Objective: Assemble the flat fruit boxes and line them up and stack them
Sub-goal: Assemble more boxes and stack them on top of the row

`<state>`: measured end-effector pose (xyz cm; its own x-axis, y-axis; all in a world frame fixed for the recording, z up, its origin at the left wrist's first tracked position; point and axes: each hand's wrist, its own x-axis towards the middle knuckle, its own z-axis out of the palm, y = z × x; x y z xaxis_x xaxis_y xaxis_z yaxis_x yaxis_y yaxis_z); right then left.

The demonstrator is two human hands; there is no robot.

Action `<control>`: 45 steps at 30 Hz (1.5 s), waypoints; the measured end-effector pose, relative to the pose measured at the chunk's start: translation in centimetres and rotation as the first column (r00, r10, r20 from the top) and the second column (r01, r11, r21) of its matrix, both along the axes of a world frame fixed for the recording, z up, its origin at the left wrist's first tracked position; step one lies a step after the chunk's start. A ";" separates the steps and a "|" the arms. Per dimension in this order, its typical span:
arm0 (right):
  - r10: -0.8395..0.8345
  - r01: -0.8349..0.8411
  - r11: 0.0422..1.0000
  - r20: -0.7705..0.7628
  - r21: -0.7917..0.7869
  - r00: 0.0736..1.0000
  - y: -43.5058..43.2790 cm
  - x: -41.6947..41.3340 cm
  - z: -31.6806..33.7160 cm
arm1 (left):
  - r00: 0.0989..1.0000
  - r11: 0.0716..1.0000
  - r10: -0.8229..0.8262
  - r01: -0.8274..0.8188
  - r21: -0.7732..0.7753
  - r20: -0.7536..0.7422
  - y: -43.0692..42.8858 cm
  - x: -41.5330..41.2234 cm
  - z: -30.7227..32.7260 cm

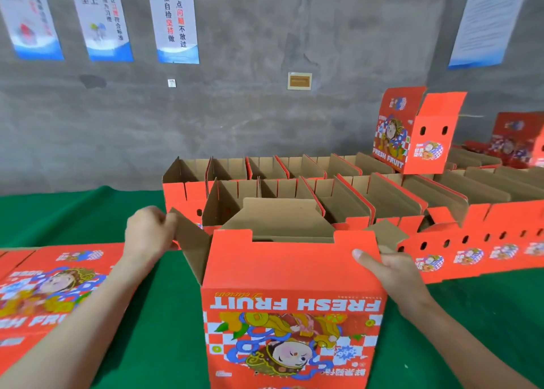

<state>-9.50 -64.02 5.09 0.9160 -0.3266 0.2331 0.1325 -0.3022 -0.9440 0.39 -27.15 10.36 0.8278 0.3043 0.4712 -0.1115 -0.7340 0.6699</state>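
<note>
Red box [290, 270] lower centre, mid-assembly | left hand [148, 229] fingers pinching side flap [191, 247] | right hand [391, 273] fingers curled round edge | next, likely: fold flaps inward

a red fruit box [291, 315] stands opened on the green table [164, 315], its print upside down to the camera. the left hand [148, 231] pinches the brown side flap [191, 250], and the right hand [388, 270] grips the box's right top corner. flat boxes [50, 285] lie to the left. rows of assembled boxes [338, 191] stand open behind, with one upright box [412, 132] on top. posters [173, 20] hang on the grey wall [265, 108].
</note>
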 end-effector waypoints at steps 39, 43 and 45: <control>0.413 -0.145 0.601 0.149 -0.786 0.898 7.0 -2.0 3.0 | 0.869 0.753 -0.471 0.305 -0.584 -0.154 -3.5 -10.1 -5.2; 0.273 -0.291 0.307 -0.209 -0.906 0.939 6.9 2.2 1.9 | 0.857 0.749 -0.502 0.362 -0.554 -0.119 -3.2 -10.0 -5.2; 0.176 -0.382 0.325 -0.342 -0.865 0.923 6.1 3.3 1.2 | 0.843 0.742 -0.532 0.418 -0.524 -0.081 -3.1 -10.0 -5.3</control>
<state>-6.18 -57.88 6.33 0.9609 0.2713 0.0547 0.2763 -0.9522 -0.1304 -9.56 -30.25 5.10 0.9846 -0.0227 0.1731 -0.1739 -0.2123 0.9616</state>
